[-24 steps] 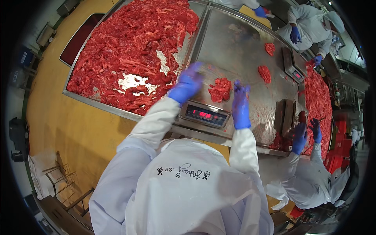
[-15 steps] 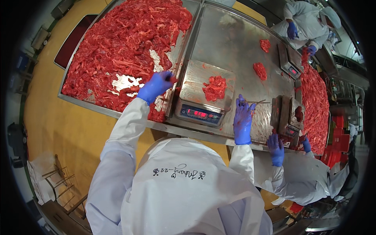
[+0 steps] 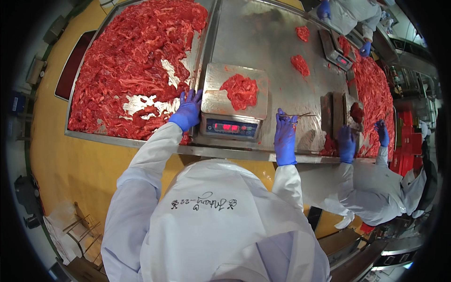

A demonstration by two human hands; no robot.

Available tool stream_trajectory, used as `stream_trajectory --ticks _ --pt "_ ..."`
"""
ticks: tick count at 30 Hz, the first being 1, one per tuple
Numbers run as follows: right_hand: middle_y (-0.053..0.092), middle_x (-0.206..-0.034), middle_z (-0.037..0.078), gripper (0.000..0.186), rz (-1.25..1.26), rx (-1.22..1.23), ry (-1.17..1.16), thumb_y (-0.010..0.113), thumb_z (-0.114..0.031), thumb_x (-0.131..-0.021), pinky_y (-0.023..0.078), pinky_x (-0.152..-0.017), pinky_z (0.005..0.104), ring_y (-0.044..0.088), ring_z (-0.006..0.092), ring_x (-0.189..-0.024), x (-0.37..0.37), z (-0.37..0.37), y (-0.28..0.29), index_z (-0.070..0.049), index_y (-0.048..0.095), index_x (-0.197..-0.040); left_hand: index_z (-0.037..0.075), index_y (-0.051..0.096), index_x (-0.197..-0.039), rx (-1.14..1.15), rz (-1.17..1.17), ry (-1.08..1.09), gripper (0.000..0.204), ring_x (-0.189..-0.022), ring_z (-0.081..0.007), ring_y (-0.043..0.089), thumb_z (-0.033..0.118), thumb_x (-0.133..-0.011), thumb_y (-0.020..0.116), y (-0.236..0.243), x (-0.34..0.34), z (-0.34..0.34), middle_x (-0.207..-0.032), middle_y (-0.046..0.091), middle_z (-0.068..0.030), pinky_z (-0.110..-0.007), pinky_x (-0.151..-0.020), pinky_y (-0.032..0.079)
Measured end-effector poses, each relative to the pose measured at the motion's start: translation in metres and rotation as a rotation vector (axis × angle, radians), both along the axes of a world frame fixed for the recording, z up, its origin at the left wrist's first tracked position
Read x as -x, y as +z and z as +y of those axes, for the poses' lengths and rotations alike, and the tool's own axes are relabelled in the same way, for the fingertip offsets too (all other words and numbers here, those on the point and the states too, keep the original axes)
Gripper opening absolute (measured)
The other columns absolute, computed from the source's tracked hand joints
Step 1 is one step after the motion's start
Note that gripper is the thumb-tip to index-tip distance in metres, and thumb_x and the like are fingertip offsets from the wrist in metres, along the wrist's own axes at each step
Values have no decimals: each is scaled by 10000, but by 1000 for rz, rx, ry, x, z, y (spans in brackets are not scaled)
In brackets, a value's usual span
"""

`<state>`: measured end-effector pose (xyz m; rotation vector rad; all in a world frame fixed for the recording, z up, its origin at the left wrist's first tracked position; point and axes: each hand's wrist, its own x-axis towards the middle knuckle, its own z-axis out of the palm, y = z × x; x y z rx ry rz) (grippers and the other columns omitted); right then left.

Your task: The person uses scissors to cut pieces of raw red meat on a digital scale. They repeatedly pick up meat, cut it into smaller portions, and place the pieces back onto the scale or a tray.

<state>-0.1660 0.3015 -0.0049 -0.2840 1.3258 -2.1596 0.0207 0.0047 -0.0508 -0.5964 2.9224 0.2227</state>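
A pile of sliced red meat (image 3: 240, 91) lies on the steel pan of a digital scale (image 3: 230, 128) with a lit red display. Left of the scale, my left hand (image 3: 187, 113) in a blue glove has its fingers spread at the edge of a large meat tray (image 3: 101, 135). No meat shows in its fingers. My right hand (image 3: 285, 141), also blue-gloved, is raised right of the scale. Its fingers are closed around a slim, two-pronged tool (image 3: 303, 115) that points right; its exact kind is too small to make out.
Heaped raw meat (image 3: 136, 61) fills much of the left tray. Two small meat portions (image 3: 299, 65) lie on the steel table (image 3: 263, 47). Co-workers (image 3: 371, 188) stand at the right beside further scales (image 3: 339, 58) and another meat heap (image 3: 376, 94). Red crates (image 3: 409, 145) stand beyond.
My left hand has let go of a small meat piece and spread its fingers. The meat on the scale looks broader. My right hand keeps its tool. The whole view has shifted slightly.
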Motion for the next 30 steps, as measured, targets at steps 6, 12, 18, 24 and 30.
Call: stream_trajectory --ticks 6,12,18,24,30 --pt "362 -1462 164 630 91 -35 -29 282 -503 -1015 131 -1183 357 288 248 -1381 -13 2 40 -3 361 -1392 33 656 -1001 -793 259 283 260 -762 -174 635 242 -847 668 95 -20 -18 -827 671 -79 -304 -733 498" --pt "369 -1457 160 621 -16 47 76 314 -483 -1017 157 -1169 346 305 218 -1371 -5 -21 22 8 366 -1393 27 642 -998 -772 545 30 239 -842 -152 611 227 -867 640 87 40 13 -944 652 -73 -317 -769 486" --pt "526 -1314 156 562 121 -102 177 357 -440 -1018 348 -1055 338 508 205 -1192 -13 -25 29 6 415 -1355 12 619 -1000 -687 412 356 186 -849 -159 605 115 -847 645 87 1 -26 -912 645 -94 -303 -773 494" --pt "675 -922 149 532 39 -236 721 360 -473 -1008 513 -821 333 662 232 -854 -71 -68 46 -1 605 -998 16 597 -920 -631 545 149 177 -821 -239 613 78 -766 659 62 22 0 -878 610 -135 -347 -749 489" --pt "673 -845 125 542 -205 -377 971 410 -547 -968 526 -707 286 661 202 -740 -59 -57 54 -35 589 -943 -3 595 -858 -710 569 269 108 -678 -252 611 70 -782 620 60 11 -1 -747 611 -167 -357 -651 486"
